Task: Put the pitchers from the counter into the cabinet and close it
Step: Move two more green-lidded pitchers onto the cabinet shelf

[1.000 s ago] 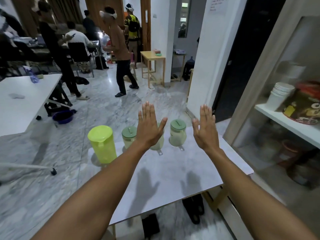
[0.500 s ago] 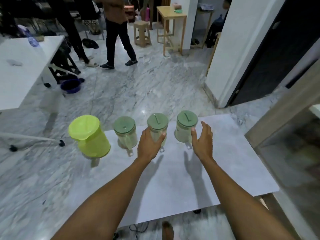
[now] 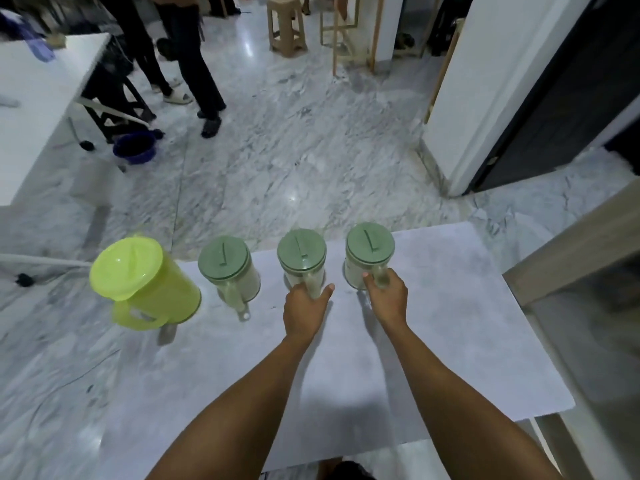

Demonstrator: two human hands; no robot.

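Note:
Several pitchers stand in a row along the far edge of the pale counter (image 3: 433, 358). At the left is a lime-green pitcher (image 3: 145, 285). To its right are three clear pitchers with sage-green lids: the left one (image 3: 230, 268), the middle one (image 3: 302, 259) and the right one (image 3: 369, 254). My left hand (image 3: 304, 306) is closed around the middle pitcher's handle. My right hand (image 3: 386, 296) grips the right pitcher's handle. Both pitchers still rest on the counter. The cabinet (image 3: 571, 271) shows only as a wooden frame edge at the right.
Marble floor lies beyond the counter. A white table (image 3: 38, 109) stands at the far left, with a blue basin (image 3: 135, 148) under it. Two people's legs (image 3: 194, 64) are at the back. A stool (image 3: 287, 26) and a white pillar (image 3: 485, 81) are farther off.
My head has tilted down, so the cabinet shelves left the view. Both hands dropped from raised and open to the counter and closed on the handles of two lidded pitchers.

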